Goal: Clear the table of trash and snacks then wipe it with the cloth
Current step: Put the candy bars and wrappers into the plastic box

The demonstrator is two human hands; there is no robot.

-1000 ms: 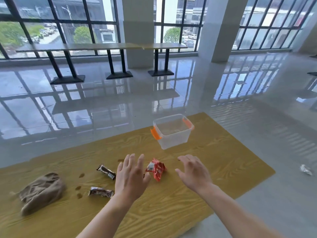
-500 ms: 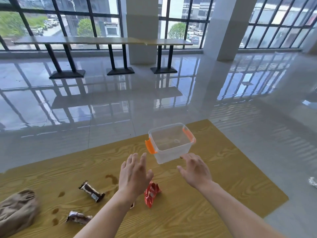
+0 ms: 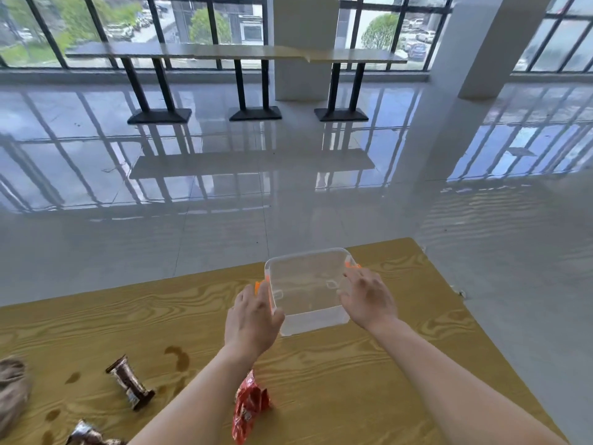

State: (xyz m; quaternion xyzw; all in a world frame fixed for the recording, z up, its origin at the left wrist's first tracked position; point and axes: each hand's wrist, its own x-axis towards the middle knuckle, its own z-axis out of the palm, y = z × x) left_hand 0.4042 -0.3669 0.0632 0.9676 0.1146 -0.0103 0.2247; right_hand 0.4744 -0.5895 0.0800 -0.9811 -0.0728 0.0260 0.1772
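Note:
A clear plastic container [image 3: 308,284] with orange side clips stands near the far edge of the wooden table [image 3: 385,364]. My left hand [image 3: 253,313] presses its left side over the orange clip. My right hand [image 3: 369,297] lies against its right rim. A crumpled red snack wrapper [image 3: 248,406] lies under my left forearm. A brown snack bar [image 3: 130,382] rests to the left, and another wrapper [image 3: 85,436] sits at the bottom edge. The brown cloth [image 3: 11,390] is bunched at the far left, partly cut off.
Brown liquid stains [image 3: 178,356] mark the table near the snack bars. The table's far and right edges drop to a glossy tiled floor. Long tables [image 3: 244,54] on black legs stand by the windows, and a white pillar [image 3: 475,46] rises at the back right.
Both hands have moved forward from above the red wrapper to the container's sides. The view has shifted forward, so the snacks and the cloth sit lower and further left.

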